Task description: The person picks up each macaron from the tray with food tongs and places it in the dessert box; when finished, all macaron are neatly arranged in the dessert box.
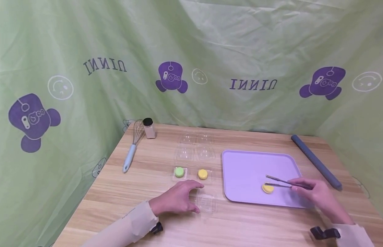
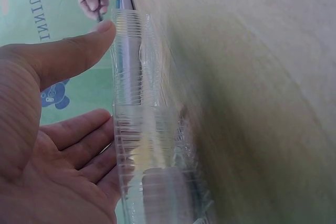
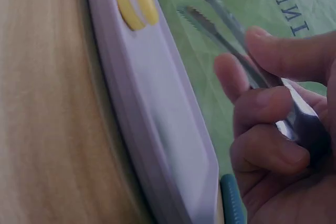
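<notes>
My right hand grips metal tongs, whose two arms stand apart. In the head view their toothed tips appear over a yellow macaron on the purple tray; the right wrist view shows a gap between tips and macaron. Thumb and fingers of my left hand are spread beside a clear plastic holder on the table. Whether they touch it I cannot tell. Beyond that hand, a green macaron and another yellow macaron sit in clear holders.
Clear domed plastic covers stand farther back on the wooden table. A whisk and a black-lidded jar are at the back left. Along the right lies a dark blue rod. Green printed cloth hangs behind.
</notes>
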{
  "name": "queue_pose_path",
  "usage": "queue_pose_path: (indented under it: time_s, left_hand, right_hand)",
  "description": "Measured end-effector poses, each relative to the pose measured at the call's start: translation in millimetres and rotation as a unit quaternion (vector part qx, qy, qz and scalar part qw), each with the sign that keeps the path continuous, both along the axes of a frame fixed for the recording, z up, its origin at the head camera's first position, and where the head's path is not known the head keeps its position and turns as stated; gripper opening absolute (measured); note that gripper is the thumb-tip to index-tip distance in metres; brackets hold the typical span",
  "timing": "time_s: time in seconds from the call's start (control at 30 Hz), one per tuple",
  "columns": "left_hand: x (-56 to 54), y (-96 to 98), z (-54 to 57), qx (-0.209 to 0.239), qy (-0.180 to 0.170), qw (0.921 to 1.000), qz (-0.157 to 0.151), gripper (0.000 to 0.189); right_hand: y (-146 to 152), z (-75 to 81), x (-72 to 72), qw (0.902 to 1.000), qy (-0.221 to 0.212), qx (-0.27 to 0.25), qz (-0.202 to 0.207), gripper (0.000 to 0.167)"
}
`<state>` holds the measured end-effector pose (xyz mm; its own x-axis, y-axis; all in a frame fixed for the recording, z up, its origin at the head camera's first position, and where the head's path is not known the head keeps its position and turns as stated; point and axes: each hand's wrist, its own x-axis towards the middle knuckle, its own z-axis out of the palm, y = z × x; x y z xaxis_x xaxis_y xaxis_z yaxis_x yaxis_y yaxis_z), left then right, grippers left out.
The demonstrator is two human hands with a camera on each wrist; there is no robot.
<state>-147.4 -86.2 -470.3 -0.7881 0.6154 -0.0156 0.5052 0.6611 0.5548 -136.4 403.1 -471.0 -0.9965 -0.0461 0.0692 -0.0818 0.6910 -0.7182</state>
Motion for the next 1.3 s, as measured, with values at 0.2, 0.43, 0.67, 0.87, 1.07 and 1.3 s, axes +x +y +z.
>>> queue_pose_path:
  time_s: [0.2, 0.43, 0.67, 0.87, 1.07, 1.3]
  left_hand:
    - [0.2, 0.4, 0.4, 0.004, 0.000, 1.0000, 0.001, 0.079]
    - [0.1, 0.4, -1.5, 0.000, 0.005, 1.0000, 0.004, 0.078]
    - [-0.1, 1.2, -1.8, 0.002, 0.006, 0.9999, 0.009, 0.078]
    - [-0.2, 0.9, -2.1, 0.007, 0.000, 0.9999, 0.010, 0.078]
    - [-1.2, 0.4, -3.4, 0.004, 0.001, 1.0000, 0.003, 0.077]
    - [-0.9, -0.1, -2.7, 0.008, 0.002, 1.0000, 0.000, 0.076]
  right_hand:
    - [-1.8, -4.4, -0.6, 0.9980, -0.024, 0.059, 0.000, 0.029]
    - [2.6, -3.1, 3.1, 0.9954, -0.035, 0.089, 0.007, 0.026]
    - [4.0, -5.6, 2.4, 0.9938, -0.023, 0.108, 0.011, 0.025]
    - [3.0, -5.0, 1.4, 0.9925, -0.038, 0.116, 0.004, 0.025]
    - [-1.6, -3.9, 2.9, 0.9949, -0.061, 0.080, -0.012, 0.030]
    - [-2.5, -2.4, -0.2, 0.9957, -0.085, 0.029, -0.023, 0.034]
